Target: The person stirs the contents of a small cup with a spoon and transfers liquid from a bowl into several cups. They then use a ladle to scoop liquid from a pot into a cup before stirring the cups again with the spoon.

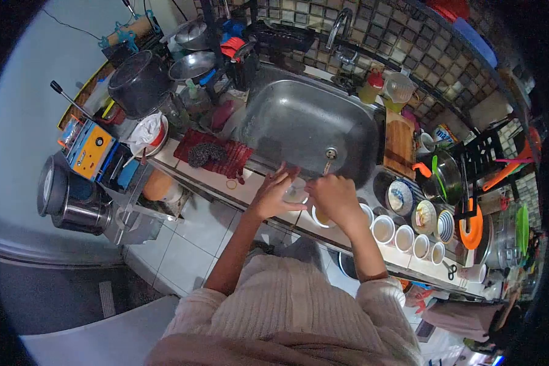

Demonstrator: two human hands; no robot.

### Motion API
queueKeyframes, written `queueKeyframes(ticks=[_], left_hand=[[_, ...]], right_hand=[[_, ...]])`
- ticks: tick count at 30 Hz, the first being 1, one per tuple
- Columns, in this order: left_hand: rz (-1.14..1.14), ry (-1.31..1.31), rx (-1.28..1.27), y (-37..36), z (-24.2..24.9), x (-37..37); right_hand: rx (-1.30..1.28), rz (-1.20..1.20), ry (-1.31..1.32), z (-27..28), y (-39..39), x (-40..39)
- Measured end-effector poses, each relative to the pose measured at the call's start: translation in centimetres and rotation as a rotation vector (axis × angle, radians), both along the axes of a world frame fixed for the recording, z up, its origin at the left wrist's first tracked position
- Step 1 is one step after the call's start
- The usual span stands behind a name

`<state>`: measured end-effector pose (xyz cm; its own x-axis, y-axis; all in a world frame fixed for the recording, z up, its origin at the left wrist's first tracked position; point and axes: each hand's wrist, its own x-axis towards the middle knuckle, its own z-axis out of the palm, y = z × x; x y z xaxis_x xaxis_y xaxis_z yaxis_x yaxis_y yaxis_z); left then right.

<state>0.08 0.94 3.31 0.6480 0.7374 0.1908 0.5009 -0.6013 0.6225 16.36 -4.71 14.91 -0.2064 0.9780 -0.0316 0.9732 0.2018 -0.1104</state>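
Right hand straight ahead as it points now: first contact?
Likely the sink, somewhere around or left of the drain. The height of the right hand above the rim is unclear.

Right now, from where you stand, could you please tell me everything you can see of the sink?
The sink is one wide basin of silvery-grey metal, probably stainless steel, with rounded corners and a dull sheen broken by bright highlights and small spots. Its round drain sits toward the near right. It is set into the counter, below the faucet. A wooden cutting board lies along its right side. The right hand holds a thin utensil over the near edge; whether that touches the metal is unclear.
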Motion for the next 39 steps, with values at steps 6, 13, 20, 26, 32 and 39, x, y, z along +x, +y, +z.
queueKeyframes(ticks=[6, 13, 20, 26, 32, 39], left_hand=[[0.0, 0.01, 0.015, 0.4, -1.3, -0.1], [-0.014, -0.037, 0.012, 0.4, -1.2, 0.0], [0.008, 0.052, -0.062, 0.1, -0.4, 0.0], [-0.005, 0.003, -0.035, 0.3, -0.7, -0.2], [0.022, 0.007, -0.02, -0.1, -0.6, 0.0], [-0.012, -0.014, -0.039, 0.4, -0.9, -0.3]], right_hand=[[0.028, 0.065, 0.011, -0.2, 0.1, -0.3], [-0.071, 0.044, -0.028, 1.1, -0.8, -0.2], [0.085, 0.054, -0.009, -0.1, -0.1, -0.6], [0.017, 0.07, -0.025, -0.2, -0.7, -0.7], [-0.021, 0.013, -0.059, 0.2, -0.2, -0.7], [0.083, -0.002, -0.001, -1.0, -0.3, -1.5]])
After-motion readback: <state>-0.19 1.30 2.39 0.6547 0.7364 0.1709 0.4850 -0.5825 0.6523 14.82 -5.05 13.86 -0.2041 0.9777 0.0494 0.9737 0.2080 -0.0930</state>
